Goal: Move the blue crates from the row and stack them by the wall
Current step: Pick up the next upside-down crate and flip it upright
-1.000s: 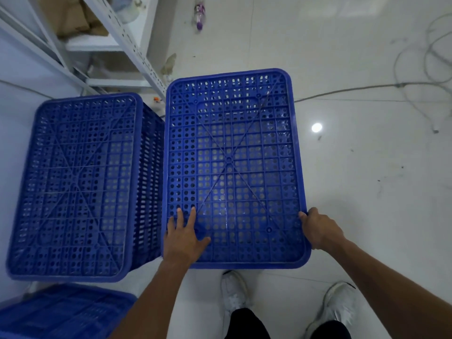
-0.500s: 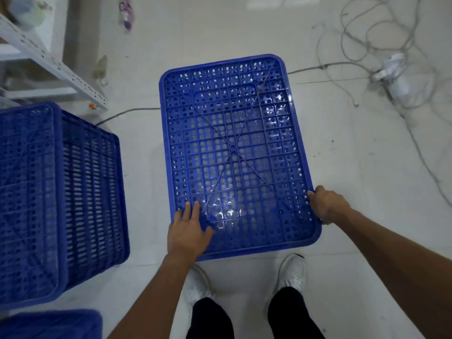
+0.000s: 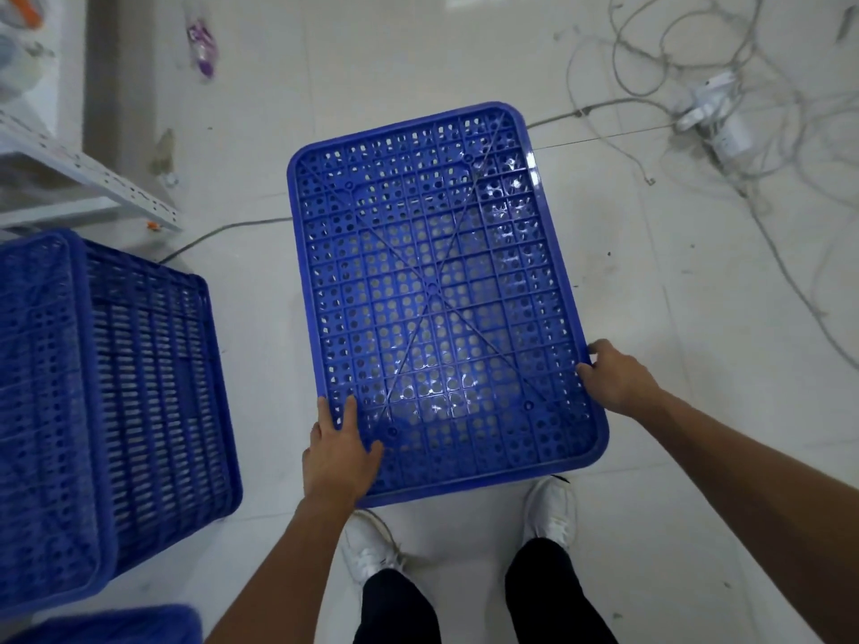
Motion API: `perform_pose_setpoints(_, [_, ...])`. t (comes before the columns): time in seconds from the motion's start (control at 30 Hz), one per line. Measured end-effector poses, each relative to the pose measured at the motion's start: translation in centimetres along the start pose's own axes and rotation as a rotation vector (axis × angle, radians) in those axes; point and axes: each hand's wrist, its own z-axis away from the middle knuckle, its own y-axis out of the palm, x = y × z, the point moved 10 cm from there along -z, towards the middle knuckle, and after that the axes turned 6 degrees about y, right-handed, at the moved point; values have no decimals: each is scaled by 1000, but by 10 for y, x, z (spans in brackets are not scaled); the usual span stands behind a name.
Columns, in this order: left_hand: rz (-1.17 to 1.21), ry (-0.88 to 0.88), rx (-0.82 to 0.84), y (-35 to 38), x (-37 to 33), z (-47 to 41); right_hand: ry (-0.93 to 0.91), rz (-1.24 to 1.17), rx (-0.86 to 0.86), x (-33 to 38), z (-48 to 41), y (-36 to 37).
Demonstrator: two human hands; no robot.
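An upside-down blue perforated crate (image 3: pixel 432 290) is held in front of me above the floor, its ribbed base facing up. My left hand (image 3: pixel 337 450) lies flat on the base at the near left corner, thumb spread. My right hand (image 3: pixel 616 378) grips the crate's right edge near the front. A second blue crate (image 3: pixel 107 402), also inverted, stands on the floor at the left, apart from the held one. The corner of a third blue crate (image 3: pixel 116 625) shows at the bottom left.
A white metal rack (image 3: pixel 88 178) stands at the upper left. Tangled white cables and a plug (image 3: pixel 716 118) lie on the tiled floor at the upper right. A plastic bottle (image 3: pixel 202 48) lies near the top. My feet in white shoes (image 3: pixel 551 508) are below the crate.
The held crate has come away from the left crate and swung to the right, leaving a wide gap. My view has turned right, bringing the cables into sight. Both hands keep their hold.
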Motion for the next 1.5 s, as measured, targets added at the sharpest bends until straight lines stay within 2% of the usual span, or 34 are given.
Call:
perform_pose_setpoints(0.1, [130,-49,46,4,2,-3,53,-263,57,5,-3,-1])
perform_pose_setpoints(0.33, [343,-142,44,-5,11,-13,115,-531,109,2,-1,-5])
perform_pose_setpoints(0.47, [668,-234,-70,-19,17,-15,79,-482,56,2,6,-13])
perform_pose_setpoints(0.6, [977,-390,-87,-19,16,-4,16,-299,-48,3,21,-31])
perform_pose_setpoints(0.7, [1111,-408,-64,-14,9,3,-6,-277,-116,-2,40,-46])
perform_pose_setpoints(0.83, [1096,-347,-58,-8,-4,7,-73,-220,-246,-4,68,-66])
perform_pose_setpoints(0.93, [1047,-296,-33,-6,-10,6,-118,-303,-281,-5,85,-73])
perform_pose_setpoints(1.17, [751,-183,140,-10,-14,16,-246,-321,-319,25,126,-66])
perform_pose_setpoints(1.3, [671,-31,27,-50,-31,24,-399,-248,-332,69,158,-53])
perform_pose_setpoints(1.5, [822,126,-113,-95,-50,49,-524,-236,-225,117,193,-17])
